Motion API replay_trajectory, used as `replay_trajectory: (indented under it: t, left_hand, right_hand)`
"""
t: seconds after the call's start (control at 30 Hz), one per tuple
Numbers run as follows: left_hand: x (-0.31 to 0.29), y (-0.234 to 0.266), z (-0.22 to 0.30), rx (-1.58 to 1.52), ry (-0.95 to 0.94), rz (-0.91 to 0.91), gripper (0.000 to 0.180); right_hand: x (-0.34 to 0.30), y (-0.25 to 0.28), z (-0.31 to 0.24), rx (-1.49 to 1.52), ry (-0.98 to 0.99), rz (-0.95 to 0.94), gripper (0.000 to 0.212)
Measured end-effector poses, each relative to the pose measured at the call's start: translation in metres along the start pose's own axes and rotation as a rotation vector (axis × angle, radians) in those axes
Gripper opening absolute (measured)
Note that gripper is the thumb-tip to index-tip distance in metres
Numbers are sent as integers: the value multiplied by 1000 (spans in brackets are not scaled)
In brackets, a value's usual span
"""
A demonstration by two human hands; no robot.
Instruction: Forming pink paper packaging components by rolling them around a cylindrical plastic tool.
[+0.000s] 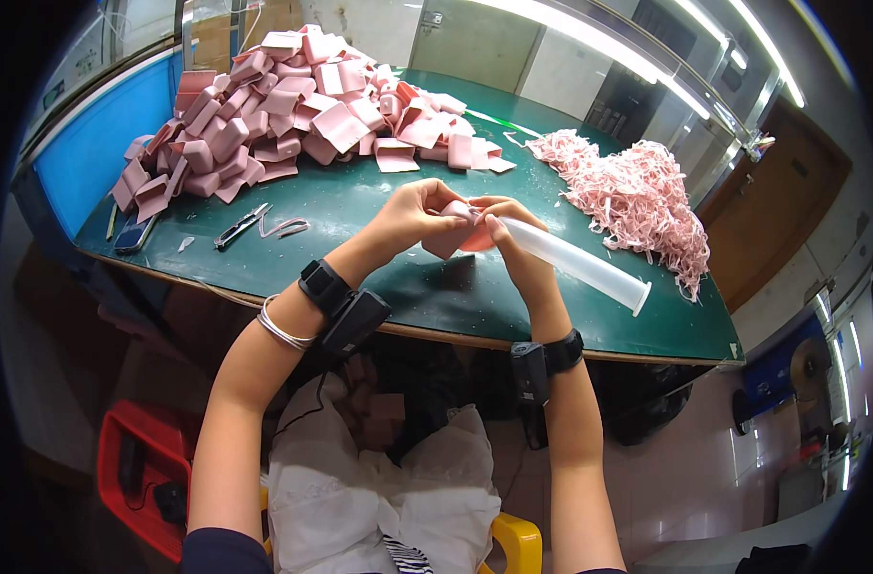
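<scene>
Over the near middle of the green table, my left hand (419,216) is closed on a soft-looking pink moulded piece (443,243), a flap of it hanging below the fingers. My right hand (515,235) meets it from the other side, thumb and fingers pinched at the piece's edge. Whether a thin strip is also in that pinch is too small to tell. A whitish translucent tube (582,265) with a flanged end slants out to the right from behind my right hand. Part of the tube is hidden by that hand.
A large heap of pink moulded pieces (283,105) covers the table's far left. Pink shredded strips (637,196) are piled at right. A cutter-like tool (241,227), a loose pink strip (285,228) and a phone-like object (136,232) lie left. The table's front edge (436,337) curves before me.
</scene>
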State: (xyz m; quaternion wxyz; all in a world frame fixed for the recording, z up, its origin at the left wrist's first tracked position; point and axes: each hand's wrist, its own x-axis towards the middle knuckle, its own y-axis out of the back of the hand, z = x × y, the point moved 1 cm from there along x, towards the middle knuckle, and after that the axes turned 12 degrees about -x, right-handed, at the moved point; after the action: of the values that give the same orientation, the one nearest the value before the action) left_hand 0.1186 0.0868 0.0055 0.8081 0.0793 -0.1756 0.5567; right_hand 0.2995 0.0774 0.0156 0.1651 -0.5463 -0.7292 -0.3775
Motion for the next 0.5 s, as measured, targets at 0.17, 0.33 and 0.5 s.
replay_trajectory:
  t: [0.17,0.33,0.5]
  left_hand:
    - [1,0,-4,7,-20,-19,31]
    - [0,0,-4,9,-9,-40,29]
    - [-2,1,-3,-25,33,28,26]
  right_hand:
    - [0,-2,-3,-350,184,29,7]
    - [-1,-10,-3,-645,411,93,12]
    - [-2,-16,-7,-592,414,133,14]
